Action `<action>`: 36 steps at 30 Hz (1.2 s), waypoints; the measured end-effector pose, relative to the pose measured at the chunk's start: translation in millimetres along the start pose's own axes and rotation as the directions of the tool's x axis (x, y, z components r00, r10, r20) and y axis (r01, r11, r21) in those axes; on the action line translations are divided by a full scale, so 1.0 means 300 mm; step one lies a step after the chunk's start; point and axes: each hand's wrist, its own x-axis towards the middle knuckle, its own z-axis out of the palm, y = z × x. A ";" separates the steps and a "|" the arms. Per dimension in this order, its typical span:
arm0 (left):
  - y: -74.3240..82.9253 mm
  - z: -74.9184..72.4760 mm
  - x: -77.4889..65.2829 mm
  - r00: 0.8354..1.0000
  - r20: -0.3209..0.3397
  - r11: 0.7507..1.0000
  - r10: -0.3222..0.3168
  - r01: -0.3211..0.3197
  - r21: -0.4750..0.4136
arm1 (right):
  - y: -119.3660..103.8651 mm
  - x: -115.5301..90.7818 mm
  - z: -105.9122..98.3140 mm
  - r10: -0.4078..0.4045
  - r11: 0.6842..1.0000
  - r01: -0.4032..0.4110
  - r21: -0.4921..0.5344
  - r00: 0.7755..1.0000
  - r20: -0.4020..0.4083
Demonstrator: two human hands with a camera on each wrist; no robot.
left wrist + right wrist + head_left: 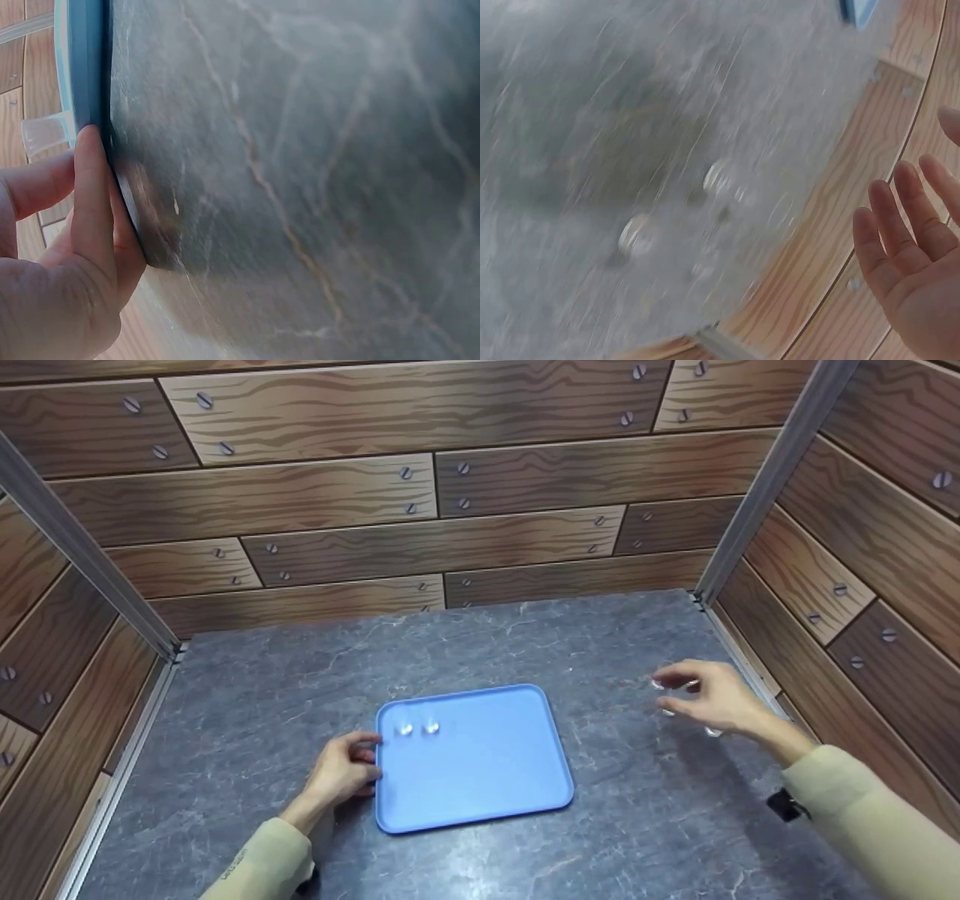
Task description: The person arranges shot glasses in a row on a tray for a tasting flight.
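Observation:
A blue tray [480, 772] lies on the table, with two small clear cups [403, 728] standing near its far left corner. My left hand [339, 769] touches the tray's left rim with its fingertips. In the left wrist view, fingers [91, 202] rest against the tray's side [88, 60], and a translucent cup [45, 133] shows beyond. Over on the right, my right hand [716, 697] hovers above several small clear cups [712, 731]. Its fingers are bent loosely and apart from the thumb. The right wrist view shows that hand [922, 255] apart from blurred clear cups [636, 237].
A grey marbled table [315, 675] carries everything. Wood-patterned panels [525, 480] enclose it at the back and both sides, with metal posts [772, 480] at the corners. The right wall [795, 660] stands close to my right hand.

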 end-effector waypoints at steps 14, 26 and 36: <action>-0.003 -0.013 -0.003 1.000 0.001 1.000 0.013 -0.013 -0.004 | 0.192 -0.111 -0.104 0.107 0.983 -0.102 -0.155 0.994 0.022; -0.007 -0.006 0.001 1.000 -0.001 1.000 0.016 -0.016 -0.013 | 0.272 -0.149 -0.088 0.213 0.976 -0.209 -0.059 0.975 0.067; 0.002 0.002 0.000 1.000 0.005 0.999 0.020 -0.020 -0.026 | 0.291 -0.170 -0.077 0.245 0.967 -0.237 -0.093 0.966 0.077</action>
